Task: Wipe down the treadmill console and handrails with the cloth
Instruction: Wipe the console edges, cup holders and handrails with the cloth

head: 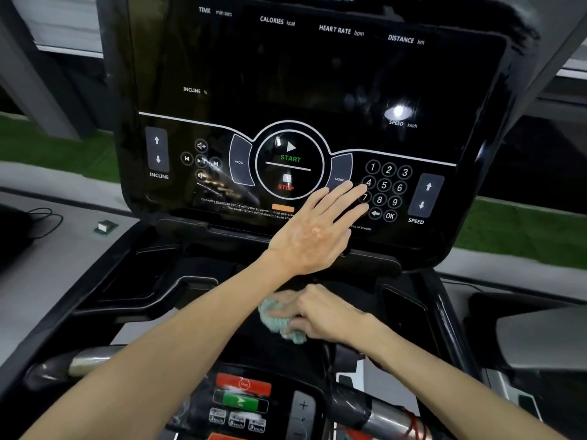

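The black treadmill console fills the upper view, with START/STOP buttons at its centre and a number keypad at the right. My left hand lies flat with straight fingers on the lower console, fingertips by the MODE button and keypad. Below it, my right hand grips a bunched pale-green cloth against the dark tray under the console. Silver handrail grips show at lower left and lower right.
A lower control panel with red and green buttons sits between my forearms. A small green-and-white object lies on the grey ledge at left, near a black cable. Green turf lies beyond on both sides.
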A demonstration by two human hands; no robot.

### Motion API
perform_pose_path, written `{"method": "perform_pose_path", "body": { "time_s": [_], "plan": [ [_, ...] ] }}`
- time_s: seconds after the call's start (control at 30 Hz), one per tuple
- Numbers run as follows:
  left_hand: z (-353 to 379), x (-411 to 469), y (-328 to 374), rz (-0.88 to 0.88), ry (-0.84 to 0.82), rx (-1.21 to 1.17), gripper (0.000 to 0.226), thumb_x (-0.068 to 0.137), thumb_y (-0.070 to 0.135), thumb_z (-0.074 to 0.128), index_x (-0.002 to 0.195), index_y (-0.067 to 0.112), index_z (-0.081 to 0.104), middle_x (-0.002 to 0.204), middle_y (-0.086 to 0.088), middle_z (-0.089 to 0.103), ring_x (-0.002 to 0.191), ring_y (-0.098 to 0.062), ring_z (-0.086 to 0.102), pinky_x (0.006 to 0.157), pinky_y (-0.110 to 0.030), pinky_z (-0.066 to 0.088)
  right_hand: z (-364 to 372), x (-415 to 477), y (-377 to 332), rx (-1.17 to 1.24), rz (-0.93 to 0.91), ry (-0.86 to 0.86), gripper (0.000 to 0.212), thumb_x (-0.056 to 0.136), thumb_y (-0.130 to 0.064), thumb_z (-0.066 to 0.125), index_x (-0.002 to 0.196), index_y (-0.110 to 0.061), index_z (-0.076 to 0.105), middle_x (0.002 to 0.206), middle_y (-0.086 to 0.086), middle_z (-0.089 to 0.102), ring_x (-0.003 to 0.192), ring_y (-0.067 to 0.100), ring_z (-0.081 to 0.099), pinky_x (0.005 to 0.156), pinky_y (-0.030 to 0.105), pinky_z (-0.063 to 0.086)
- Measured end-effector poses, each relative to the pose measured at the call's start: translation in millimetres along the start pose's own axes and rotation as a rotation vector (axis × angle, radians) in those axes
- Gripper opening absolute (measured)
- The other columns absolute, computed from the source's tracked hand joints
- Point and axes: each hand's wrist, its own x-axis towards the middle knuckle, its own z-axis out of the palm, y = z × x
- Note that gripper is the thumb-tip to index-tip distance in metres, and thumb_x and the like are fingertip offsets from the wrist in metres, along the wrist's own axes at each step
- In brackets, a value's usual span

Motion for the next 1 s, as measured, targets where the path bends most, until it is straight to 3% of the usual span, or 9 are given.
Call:
{"method": "perform_pose_path", "body": {
  "time_s": [0.1, 0.17, 0.27, 0.4, 0.57, 0.63, 0.73, 0.87, 1.0],
  "plan": [
    [0, -1, -1, -0.005, 0.0, -0.001, 0.048, 0.096, 0.022, 0.047, 0.143, 0.01, 0.045, 0.157, -0.011, 0.032, 0.146, -0.027, 0.027, 0.119, -0.043, 0.022, 1, -12, 3, 0.057, -0.183, -0.083, 0.034, 0.086, -0.004, 0.064, 0.118, -0.014, 0.068, 0.136, 0.003, 0.057, 0.127, 0.018, 0.051, 0.101, 0.035, 0.046],
    [-1, -1, -1, -0.006, 0.004, -0.005, 0.048, 0.096, 0.022, 0.047, 0.142, 0.01, 0.046, 0.157, -0.011, 0.033, 0.146, -0.027, 0.027, 0.119, -0.043, 0.022, 1, -22, 6, 0.004, -0.226, -0.067, 0.035, 0.083, 0.003, 0.059, 0.112, -0.013, 0.07, 0.125, 0.001, 0.062, 0.115, 0.02, 0.058, 0.083, 0.036, 0.051],
    [-1, -1, -1, -0.002, 0.005, -0.003, 0.047, 0.096, 0.022, 0.046, 0.142, 0.01, 0.046, 0.157, -0.012, 0.033, 0.146, -0.027, 0.027, 0.119, -0.043, 0.021, -8, -29, 10, -0.209, -0.138, -0.025, 0.042, 0.072, 0.011, 0.05, 0.104, -0.01, 0.066, 0.105, 0.005, 0.057, 0.091, 0.025, 0.054, 0.063, 0.034, 0.044],
    [-1, 0, 0, -0.002, -0.003, -0.008, 0.047, 0.096, 0.021, 0.045, 0.142, 0.009, 0.047, 0.157, -0.012, 0.032, 0.146, -0.027, 0.027, 0.119, -0.043, 0.022, -10, -41, 2, -0.432, -0.022, 0.031, 0.042, 0.071, 0.002, 0.061, 0.112, -0.009, 0.062, 0.11, 0.008, 0.055, 0.097, 0.025, 0.052, 0.071, 0.033, 0.045],
    [-1, 0, 1, -0.007, -0.011, -0.01, 0.047, 0.097, 0.021, 0.043, 0.142, 0.009, 0.046, 0.158, -0.012, 0.031, 0.147, -0.028, 0.026, 0.119, -0.043, 0.021, 7, -60, 14, -0.444, 0.251, 0.302, 0.053, 0.04, -0.008, 0.082, 0.091, -0.009, 0.066, 0.082, 0.006, 0.06, 0.071, 0.022, 0.056, 0.063, 0.028, 0.05],
    [-1, 0, 1, -0.007, -0.012, -0.001, 0.047, 0.098, 0.021, 0.043, 0.142, 0.008, 0.046, 0.158, -0.012, 0.031, 0.147, -0.028, 0.026, 0.119, -0.043, 0.021, 14, -63, 24, -0.359, 0.237, 0.332, 0.057, 0.063, -0.012, 0.077, 0.117, -0.006, 0.059, 0.102, 0.01, 0.059, 0.086, 0.024, 0.055, 0.083, 0.031, 0.05],
    [-1, 0, 2, -0.003, -0.004, 0.012, 0.046, 0.098, 0.02, 0.043, 0.142, 0.008, 0.047, 0.157, -0.013, 0.033, 0.146, -0.028, 0.027, 0.118, -0.042, 0.022, 23, -60, 35, -0.23, 0.149, 0.301, 0.046, 0.098, -0.025, 0.042, 0.142, -0.014, 0.041, 0.138, 0.013, 0.045, 0.118, 0.025, 0.042, 0.108, 0.036, 0.036],
    [-2, 0, 2, -0.001, -0.004, 0.029, 0.047, 0.097, 0.02, 0.043, 0.143, 0.008, 0.046, 0.157, -0.013, 0.032, 0.146, -0.028, 0.026, 0.118, -0.042, 0.02, 27, -69, 51, -0.134, 0.18, 0.318, 0.046, 0.101, -0.029, 0.032, 0.145, -0.018, 0.04, 0.146, 0.006, 0.042, 0.13, 0.025, 0.042, 0.112, 0.035, 0.033],
    [-1, 0, 2, -0.006, -0.009, 0.039, 0.047, 0.097, 0.021, 0.043, 0.143, 0.008, 0.045, 0.158, -0.012, 0.031, 0.147, -0.028, 0.026, 0.118, -0.042, 0.02, 40, -104, 62, -0.084, 0.211, 0.392, 0.045, 0.099, -0.021, 0.041, 0.143, -0.018, 0.042, 0.152, 0.004, 0.036, 0.142, 0.024, 0.032, 0.112, 0.03, 0.034]
  ]
}}
